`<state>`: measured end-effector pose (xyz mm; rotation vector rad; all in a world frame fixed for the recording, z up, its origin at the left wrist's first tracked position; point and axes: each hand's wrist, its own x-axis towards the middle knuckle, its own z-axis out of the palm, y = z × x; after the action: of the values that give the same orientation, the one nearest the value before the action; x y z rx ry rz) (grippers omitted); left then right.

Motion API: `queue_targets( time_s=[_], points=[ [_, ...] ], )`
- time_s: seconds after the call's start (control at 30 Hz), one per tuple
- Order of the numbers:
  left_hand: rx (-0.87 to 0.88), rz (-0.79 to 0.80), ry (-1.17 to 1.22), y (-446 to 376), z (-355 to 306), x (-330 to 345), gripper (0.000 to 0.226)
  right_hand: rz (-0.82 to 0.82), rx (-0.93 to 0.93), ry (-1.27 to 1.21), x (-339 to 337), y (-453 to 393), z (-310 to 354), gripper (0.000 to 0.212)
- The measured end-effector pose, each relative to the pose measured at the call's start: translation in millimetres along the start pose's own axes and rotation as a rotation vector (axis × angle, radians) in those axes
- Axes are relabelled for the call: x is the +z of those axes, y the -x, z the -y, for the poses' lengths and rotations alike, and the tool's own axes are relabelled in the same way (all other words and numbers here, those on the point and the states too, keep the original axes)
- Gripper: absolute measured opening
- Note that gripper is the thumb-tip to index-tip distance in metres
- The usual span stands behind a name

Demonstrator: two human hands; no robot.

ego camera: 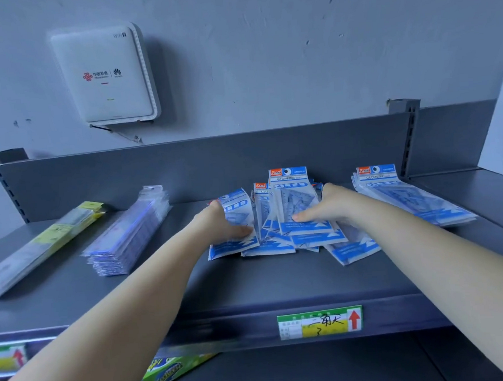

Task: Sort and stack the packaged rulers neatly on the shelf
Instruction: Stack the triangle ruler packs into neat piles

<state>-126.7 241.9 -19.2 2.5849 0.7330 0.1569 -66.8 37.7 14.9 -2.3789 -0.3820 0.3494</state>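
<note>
On the shelf (pixel 280 286), both hands gather loose blue packs (pixel 280 236): left hand (pixel 223 225) grips one, right hand (pixel 329 208) pinches several; next, square them up.

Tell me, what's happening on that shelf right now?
Left hand and right hand both gripping the messy blue packet pile. Neat blue stack to its right. Nothing blocking.

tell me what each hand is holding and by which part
Left hand grips one blue packet by its left edge; right hand holds the top packet by its right edge, thumb across the front.
</note>
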Motion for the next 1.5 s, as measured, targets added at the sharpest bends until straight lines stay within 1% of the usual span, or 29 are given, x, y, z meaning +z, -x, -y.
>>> queue_targets(
  time_s=[0.07, 0.13, 0.17, 0.23, 0.27, 0.3, 0.37, 0.43, 0.47, 0.53, 0.6, 0.67, 0.73, 0.77, 0.83, 0.87, 0.93, 1.0, 1.03, 1.07, 1.13, 1.17, 1.23, 1.27, 1.33, 1.4, 1.5],
  points=[
    [0.011, -0.011, 0.076, -2, 1, 0, 0.093, 0.005, -0.001, -0.057, 1, 3, 4, 0.072],
    [0.027, -0.012, 0.175, -3, 2, 1, 0.082, -0.002, -0.010, -0.062, 5, 4, 6, 0.068],
    [0.042, -0.010, 0.242, -2, 2, 2, 0.077, -0.006, -0.018, -0.078, 7, 4, 7, 0.058],
    [0.065, -0.005, 0.342, -1, 0, 5, 0.069, -0.005, -0.026, -0.134, 8, 5, 8, 0.032],
    [0.083, -0.016, 0.326, 0, -1, 6, 0.061, 0.002, -0.034, -0.137, 8, 6, 8, 0.031],
    [0.088, -0.029, 0.252, 2, -2, 6, 0.055, 0.014, -0.034, -0.107, 6, 8, 8, 0.034],
    [0.044, -0.067, 0.109, 5, -2, 6, 0.059, 0.022, -0.029, -0.053, 1, 12, 6, 0.036],
    [-0.038, -0.058, -0.032, 5, 0, 5, 0.063, 0.035, -0.034, -0.051, -3, 15, 5, 0.039],
    [-0.047, -0.041, -0.102, 5, 0, 5, 0.060, 0.042, -0.048, -0.040, -4, 16, 4, 0.040],
    [-0.017, -0.017, -0.104, 3, 1, 5, 0.050, 0.071, -0.076, -0.051, -3, 17, 5, 0.038],
    [0.028, -0.030, 0.023, 1, 1, 4, 0.046, 0.107, -0.086, -0.120, -1, 16, 4, 0.036],
    [0.020, -0.059, 0.250, 2, 1, 2, 0.039, 0.109, -0.072, -0.165, 0, 14, 3, 0.035],
    [-0.006, -0.099, 0.494, 1, 3, 1, 0.045, 0.096, -0.045, -0.237, 2, 9, -1, 0.032],
    [0.002, -0.116, 0.586, 1, 6, -1, 0.040, 0.094, -0.041, -0.275, 2, 6, -2, 0.032],
    [-0.023, -0.157, 0.850, 1, 8, -9, 0.017, 0.083, -0.044, -0.297, 3, 2, -4, 0.028],
    [-0.061, -0.169, 1.019, 1, 6, -15, 0.019, 0.072, -0.039, -0.289, 4, 1, -4, 0.027],
    [-0.112, -0.138, 1.293, 3, 1, -26, 0.024, 0.044, -0.021, -0.283, 6, -6, -6, 0.031],
    [-0.078, -0.003, 1.375, 9, -11, -29, 0.019, 0.007, -0.016, -0.314, 11, -12, -8, 0.039],
    [-0.037, 0.044, 1.346, 12, -19, -26, 0.017, -0.003, -0.011, -0.339, 12, -16, -9, 0.044],
    [0.007, 0.046, 1.251, 12, -26, -18, 0.015, -0.016, -0.007, -0.356, 13, -19, -10, 0.043],
    [0.066, -0.003, 0.980, 10, -39, 3, 0.015, -0.036, -0.013, -0.388, 15, -21, -10, 0.024],
    [0.073, -0.032, 0.862, 10, -45, 13, 0.016, -0.040, -0.010, -0.425, 16, -23, -11, 0.020],
    [0.062, -0.054, 0.703, 10, -54, 22, 0.018, -0.059, -0.009, -0.513, 19, -27, -14, 0.014],
    [0.059, -0.036, 0.654, 11, -57, 22, 0.020, -0.072, -0.001, -0.551, 20, -29, -15, 0.013],
    [0.064, -0.006, 0.561, 12, -58, 18, 0.028, -0.080, 0.029, -0.617, 24, -35, -17, 0.018],
    [0.093, -0.015, 0.470, 12, -60, 13, 0.029, -0.106, 0.062, -0.651, 28, -41, -18, 0.017],
    [0.066, 0.016, 0.396, 14, -63, 7, 0.035, -0.170, 0.075, -0.722, 30, -43, -18, 0.024]
  ],
)
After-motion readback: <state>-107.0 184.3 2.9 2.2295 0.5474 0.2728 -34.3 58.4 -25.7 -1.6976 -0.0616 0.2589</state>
